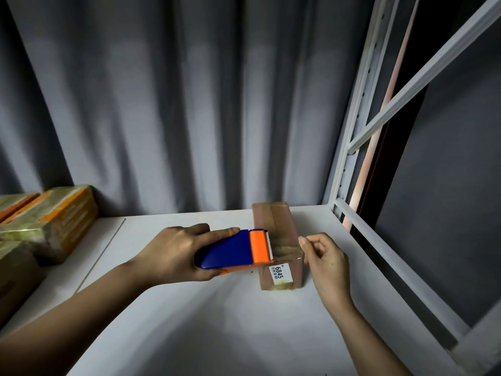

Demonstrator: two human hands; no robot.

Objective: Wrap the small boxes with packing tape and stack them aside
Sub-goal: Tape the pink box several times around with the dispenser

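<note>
Behind, grey curtain (189, 104) above white shelf surface (206, 321), metal rack frame (349, 147) beside.

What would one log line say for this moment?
left hand: grips dispenser at box | right hand: pinching by box edge | stack: left

grey curtain (189, 104) behind | white shelf (217, 321) | metal rack frame (349, 147) right

One head-worn view here, looking forward and down onto the desk (206, 308) from close above, both forearms reaching in from the bottom edge, curtain (189, 104) straight ahead, wide-angle bend at the edges.
</note>
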